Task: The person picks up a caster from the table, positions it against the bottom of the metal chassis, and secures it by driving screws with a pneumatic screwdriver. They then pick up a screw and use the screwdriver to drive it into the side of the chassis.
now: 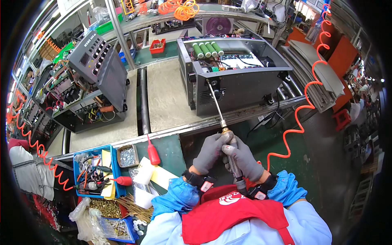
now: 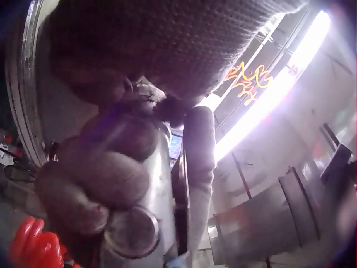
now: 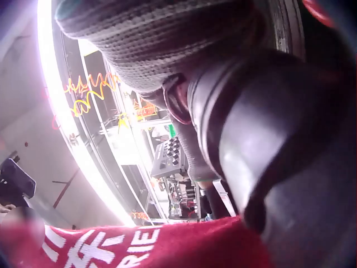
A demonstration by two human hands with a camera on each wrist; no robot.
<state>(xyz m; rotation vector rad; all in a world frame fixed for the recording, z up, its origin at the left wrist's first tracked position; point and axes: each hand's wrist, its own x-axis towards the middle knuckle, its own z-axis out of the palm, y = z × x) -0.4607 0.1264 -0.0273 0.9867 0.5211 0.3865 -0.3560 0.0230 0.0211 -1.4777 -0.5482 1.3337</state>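
Note:
A long-shafted pneumatic screwdriver (image 1: 234, 168) is held by both gloved hands, in front of a dark grey welding machine (image 1: 241, 92). My left hand (image 1: 209, 154) grips it at the front, near the brass collar (image 1: 225, 130); in the left wrist view its fingers (image 2: 111, 176) are curled round the metal body. My right hand (image 1: 247, 161) wraps the body just behind. The thin shaft (image 1: 215, 100) runs up to the machine's front panel, its tip right at the upper corner near a black fitting. Green cylinders (image 1: 208, 49) show inside the topless casing.
A second opened machine (image 1: 96, 77) with knobs stands at left on the roller bench. A blue bin (image 1: 115, 163) of tools, a screw tray (image 1: 128, 156) and a red squeeze bottle (image 1: 153, 154) lie nearer. An orange coiled hose (image 1: 300, 118) hangs at right.

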